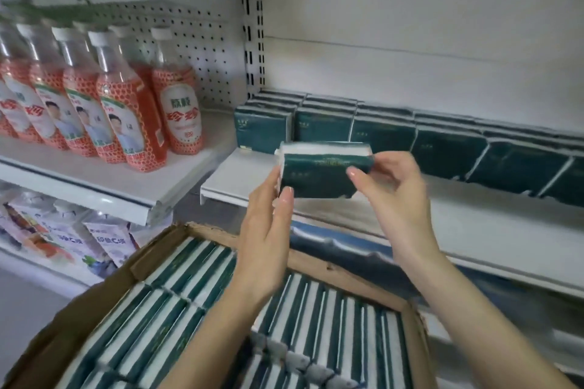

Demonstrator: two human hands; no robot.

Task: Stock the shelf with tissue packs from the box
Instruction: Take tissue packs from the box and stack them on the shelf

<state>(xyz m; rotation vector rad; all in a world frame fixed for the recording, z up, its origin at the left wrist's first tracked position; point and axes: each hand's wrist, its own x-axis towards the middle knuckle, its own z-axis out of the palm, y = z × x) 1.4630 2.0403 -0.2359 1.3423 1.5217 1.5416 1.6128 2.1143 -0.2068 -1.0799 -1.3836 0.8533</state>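
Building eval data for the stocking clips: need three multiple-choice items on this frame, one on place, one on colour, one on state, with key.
1. Where is the dark green tissue pack?
A. on the floor
B. in the air above the brown cardboard box, in front of the white metal shelf
C. in a shopping basket

2. What colour are the labels on the plastic bottles?
A. blue
B. red-orange
C. yellow

3. What are the left hand and right hand doing?
A. both open and idle
B. both grip the pack
C. both hold a bottle

Key: 1 B, the pack hangs between box and shelf. 2 B, the wraps are red-orange with white panels. 3 B, each hand pinches one end.
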